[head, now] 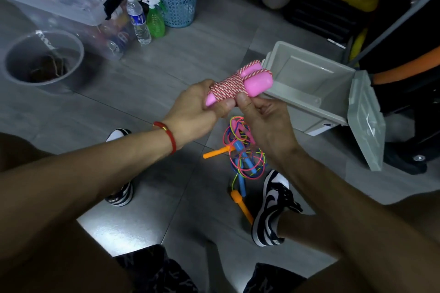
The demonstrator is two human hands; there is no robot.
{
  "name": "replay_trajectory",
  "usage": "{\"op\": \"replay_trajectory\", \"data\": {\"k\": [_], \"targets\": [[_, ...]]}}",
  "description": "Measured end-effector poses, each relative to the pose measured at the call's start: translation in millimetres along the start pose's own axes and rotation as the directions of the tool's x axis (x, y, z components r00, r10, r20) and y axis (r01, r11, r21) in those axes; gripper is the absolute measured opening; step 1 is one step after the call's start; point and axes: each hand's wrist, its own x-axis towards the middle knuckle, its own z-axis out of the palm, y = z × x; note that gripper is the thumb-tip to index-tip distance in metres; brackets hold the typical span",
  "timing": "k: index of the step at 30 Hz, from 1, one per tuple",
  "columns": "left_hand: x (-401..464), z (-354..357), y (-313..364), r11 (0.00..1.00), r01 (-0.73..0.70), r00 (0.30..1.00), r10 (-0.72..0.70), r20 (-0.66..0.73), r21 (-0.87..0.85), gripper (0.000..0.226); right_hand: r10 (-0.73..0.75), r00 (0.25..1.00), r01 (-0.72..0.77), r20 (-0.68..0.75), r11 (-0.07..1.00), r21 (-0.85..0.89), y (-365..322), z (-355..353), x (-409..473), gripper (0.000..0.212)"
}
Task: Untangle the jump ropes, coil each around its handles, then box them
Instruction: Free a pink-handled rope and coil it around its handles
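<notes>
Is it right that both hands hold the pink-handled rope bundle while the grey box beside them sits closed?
Not quite: the head view shows the grey box open, lid hanging down. The rest holds: left hand and right hand hold the pink-handled rope bundle.

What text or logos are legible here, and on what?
"NIKE": heel of the left shoe.
"NIKE", partly cut off: heel of the right shoe; swoosh on its side.
Water bottle label: too blurred to read.
Clear tub markings: blurred.
Grey box lid mark: unreadable.
</notes>
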Motion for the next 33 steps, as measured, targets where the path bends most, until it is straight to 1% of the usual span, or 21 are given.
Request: {"op": "replay_trajectory", "data": {"k": [2,3,6,8,11,12,14,17,18,19,20,21,22,23,24,25,26,27,28,30,33], "targets": [[1,4,-3,0.980,-0.025,0.996,0.042,-0.078,0.200,0.035,0.140,0.988,-0.140,-0.060,0.990,0.004,5,10,-1,0.037],[1,7,-4,0.962,-0.040,0.992,0.071,-0.106,0.270,0.036,0.201,0.977,-0.201,-0.070,0.980,0.001,7,13,-2,0.037],[4,4,-8,0.935,-0.058,0.976,0.127,-0.178,0.349,0.041,0.320,0.947,-0.318,-0.032,0.947,0.054,0,18,-3,0.038],[4,1,-12,0.905,-0.115,0.965,0.200,-0.170,0.409,0.043,0.354,0.935,-0.351,-0.010,0.930,0.105,-8,19,-5,0.044],[-2,4,-16,0.800,-0.254,0.917,0.378,-0.129,0.543,0.049,0.401,0.916,-0.393,-0.010,0.903,0.176,-17,16,-4,0.050],[-3,5,-18,0.773,-0.284,0.901,0.418,-0.118,0.568,0.051,0.413,0.911,-0.401,-0.018,0.894,0.197,-18,15,-3,0.053],[-3,6,-20,0.743,-0.330,0.880,0.466,-0.096,0.582,0.053,0.413,0.910,-0.395,-0.038,0.890,0.227,-19,12,-3,0.057],[-5,5,-21,0.645,-0.387,0.837,0.545,-0.041,0.659,0.060,0.361,0.929,-0.331,-0.079,0.909,0.254,-18,10,-3,0.050],[-6,4,-18,0.665,-0.415,0.836,0.548,-0.028,0.621,0.065,0.334,0.940,-0.303,-0.076,0.915,0.268,-19,9,-4,0.050],[-8,3,-15,0.717,-0.454,0.842,0.540,-0.011,0.529,0.069,0.294,0.954,-0.267,-0.060,0.923,0.276,-19,6,-4,0.049],[-9,1,-9,0.779,-0.478,0.854,0.520,0.007,0.406,0.070,0.241,0.970,-0.223,-0.037,0.939,0.263,-21,2,-3,0.046],[-10,-2,-3,0.843,-0.460,0.879,0.476,0.011,0.278,0.068,0.178,0.984,-0.171,-0.009,0.959,0.225,-23,-3,-2,0.046],[-9,-5,2,0.909,-0.395,0.917,0.398,0.005,0.134,0.065,0.111,0.993,-0.114,0.028,0.979,0.167,-25,-7,-2,0.048],[-6,-10,7,0.959,-0.282,0.959,0.283,0.023,-0.035,0.062,0.045,0.996,-0.053,0.073,0.992,0.118,-27,-10,-4,0.049],[-4,-17,12,0.970,-0.141,0.983,0.161,0.089,-0.199,0.062,-0.021,0.993,0.009,0.119,0.995,0.098,-29,-11,-6,0.044],[-2,-23,14,0.957,-0.007,0.977,0.068,0.200,-0.291,0.061,-0.073,0.985,0.057,0.156,0.993,0.103,-30,-12,-9,0.035],[-1,-29,14,0.954,0.079,0.950,0.016,0.311,-0.289,0.059,-0.108,0.977,0.089,0.182,0.990,0.111,-30,-12,-10,0.029],[-2,-32,13,0.966,0.107,0.923,-0.008,0.384,-0.237,0.058,-0.135,0.969,0.115,0.207,0.988,0.105,-30,-12,-11,0.028],[-3,-34,13,0.978,0.094,0.908,-0.008,0.419,-0.186,0.057,-0.154,0.960,0.138,0.233,0.987,0.084,-29,-12,-11,0.028],[-2,-34,16,0.985,0.064,0.912,0.007,0.411,-0.159,0.050,-0.145,0.964,0.143,0.223,0.989,0.025,-25,-9,-10,0.031],[5,-32,16,0.986,0.022,0.958,0.027,0.286,-0.167,0.026,-0.078,0.992,0.082,0.103,0.996,-0.035,-12,0,-6,0.042]]}}
